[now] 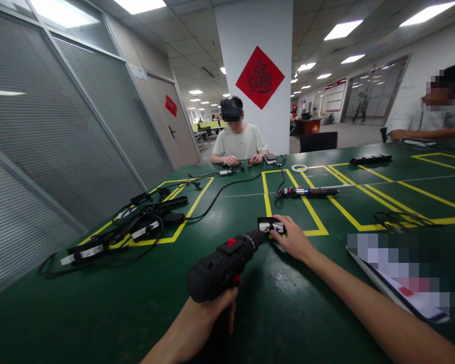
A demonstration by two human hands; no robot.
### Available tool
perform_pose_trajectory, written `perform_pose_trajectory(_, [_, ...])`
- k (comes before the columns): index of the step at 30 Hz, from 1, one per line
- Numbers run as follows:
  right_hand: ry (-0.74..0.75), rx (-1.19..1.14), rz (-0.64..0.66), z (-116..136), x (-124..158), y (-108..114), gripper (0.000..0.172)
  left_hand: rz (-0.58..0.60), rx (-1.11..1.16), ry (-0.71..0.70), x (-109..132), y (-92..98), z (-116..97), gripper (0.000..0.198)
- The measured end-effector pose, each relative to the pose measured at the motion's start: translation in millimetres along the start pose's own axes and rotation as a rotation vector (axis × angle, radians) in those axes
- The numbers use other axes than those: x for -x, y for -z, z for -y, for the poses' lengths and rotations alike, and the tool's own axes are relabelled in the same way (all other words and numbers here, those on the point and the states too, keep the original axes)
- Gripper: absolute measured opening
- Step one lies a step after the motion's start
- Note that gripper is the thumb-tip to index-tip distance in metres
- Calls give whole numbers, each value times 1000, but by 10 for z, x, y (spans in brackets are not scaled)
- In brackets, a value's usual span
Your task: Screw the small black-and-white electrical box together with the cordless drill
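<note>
My left hand (pixel 207 316) is wrapped round the grip of a black cordless drill (pixel 222 265) with red buttons. The drill's nose points forward at a small black part (pixel 271 225) with white and blue on it, lying on the green table (pixel 98 313). My right hand (pixel 293 240) rests on the table and pinches that part from the right, fingers closed on its edge. The drill tip meets the part's left side.
A tangle of black cables and power tools (pixel 136 227) lies at the left inside yellow tape lines. An electric screwdriver (pixel 311 191) lies beyond the part. A person (pixel 238 139) sits across the table; another person (pixel 432 121) sits at the far right. Papers (pixel 398 283) lie at the right.
</note>
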State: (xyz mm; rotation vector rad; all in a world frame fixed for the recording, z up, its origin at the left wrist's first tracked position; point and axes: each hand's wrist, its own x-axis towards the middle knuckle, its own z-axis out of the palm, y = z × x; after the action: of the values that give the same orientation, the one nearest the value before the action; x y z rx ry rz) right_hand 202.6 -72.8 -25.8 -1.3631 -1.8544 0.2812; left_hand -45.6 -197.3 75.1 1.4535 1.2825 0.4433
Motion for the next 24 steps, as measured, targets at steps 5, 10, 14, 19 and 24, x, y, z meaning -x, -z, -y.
perform_pose_trajectory(5, [1, 1, -3, -1, -17, 1, 41, -19, 33, 5, -4, 0, 6, 42])
perform_pose_trajectory(10, [4, 2, -4, 0, -12, 6, 41, -63, 64, 10, -15, -46, 52, 43])
perform_pose_trajectory(14, [7, 0, -2, 3, -9, 6, 41, -90, 78, -2, -26, -70, 72, 43])
perform_pose_trajectory(19, [5, -6, -4, 1, -8, -3, 41, -50, 76, -12, -33, -41, 77, 43])
perform_pose_trajectory(24, [2, -13, -4, -2, -10, 6, 42, -50, 137, -29, -31, -36, 81, 34])
